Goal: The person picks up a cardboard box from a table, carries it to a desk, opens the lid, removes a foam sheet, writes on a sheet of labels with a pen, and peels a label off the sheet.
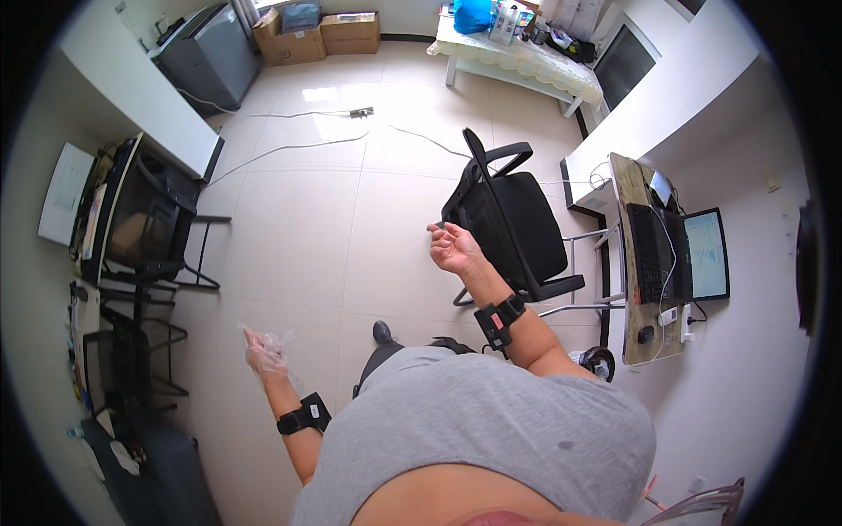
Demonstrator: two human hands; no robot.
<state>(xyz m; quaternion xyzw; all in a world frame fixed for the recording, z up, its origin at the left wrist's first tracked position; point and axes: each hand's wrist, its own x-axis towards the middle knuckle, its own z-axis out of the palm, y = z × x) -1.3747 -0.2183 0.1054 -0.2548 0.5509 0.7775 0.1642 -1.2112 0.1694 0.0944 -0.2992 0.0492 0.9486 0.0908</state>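
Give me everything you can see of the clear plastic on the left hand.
The clear plastic looks like thin, colourless, see-through film, crumpled and wrinkled, with loose edges sticking out past the left hand. It lies around much of that hand, toward the wrist, and skin shows through it. Whether it is a glove or a bag, I cannot tell. It is up in the air over the pale tiled floor, with only that hand seen touching it.

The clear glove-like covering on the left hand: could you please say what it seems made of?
The clear covering looks like thin, glossy plastic film: the left hand shows through, and it crinkles with pale highlights. Exact plastic is unclear.
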